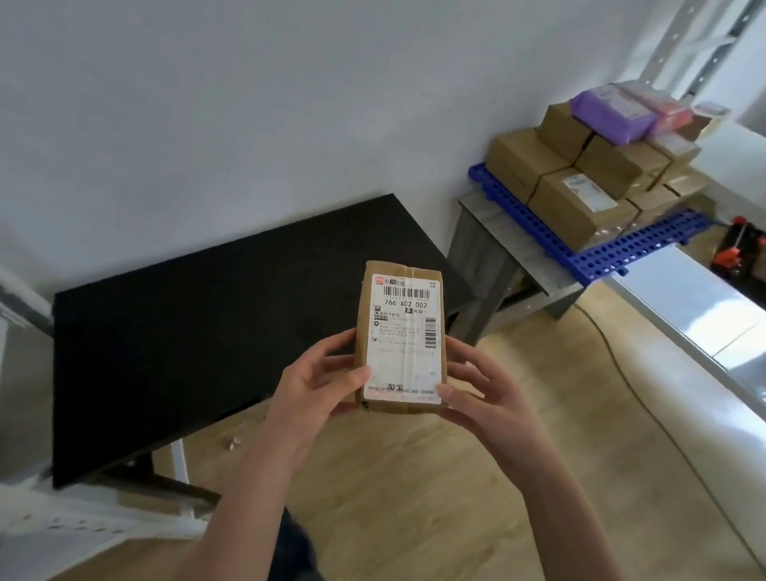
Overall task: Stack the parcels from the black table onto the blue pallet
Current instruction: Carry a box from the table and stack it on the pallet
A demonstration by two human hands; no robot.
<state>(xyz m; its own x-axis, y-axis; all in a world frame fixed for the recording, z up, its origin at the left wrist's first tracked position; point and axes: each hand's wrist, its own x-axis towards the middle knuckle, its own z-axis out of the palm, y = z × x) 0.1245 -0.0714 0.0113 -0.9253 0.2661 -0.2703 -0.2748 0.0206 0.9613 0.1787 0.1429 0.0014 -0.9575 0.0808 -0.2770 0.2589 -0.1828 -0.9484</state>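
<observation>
Both hands clamped on one parcel (401,337). Left hand (318,388) grips the near-left corner, thumb (356,375) flat on the label, fingers wrapped round the left edge & underneath. Right hand (478,389) mirrors it on the near-right corner, thumb tip at the label's lower right, fingers (467,356) along the right side. So the grip is all at the near end; the far end sticks out unsupported.

Parcel = small flat cardboard box, taped along the middle, white shipping label w/ barcode covering most of the top. Held in the air, label up, over the near-right edge of the black surface (213,323), not resting on it.

Handling, my guess: light, since it sits level from one end w/o sagging. Stiff carton, edges crisp, should take a firm squeeze. Tape & glossy label prob a bit slick, so bare cardboard sides are the better hold. Contents unknown; treat as maybe fragile, set down, don't drop.

No other parcels visible on the black surface. Blue pallet (626,259) sits far right on a grey bench (512,250), already carrying brown boxes (580,209) in layers, w/ a purple packet (615,113) on top. Free pallet strip along its near edge; a flat box would sit steadier on a level carton top than on the soft packet.
</observation>
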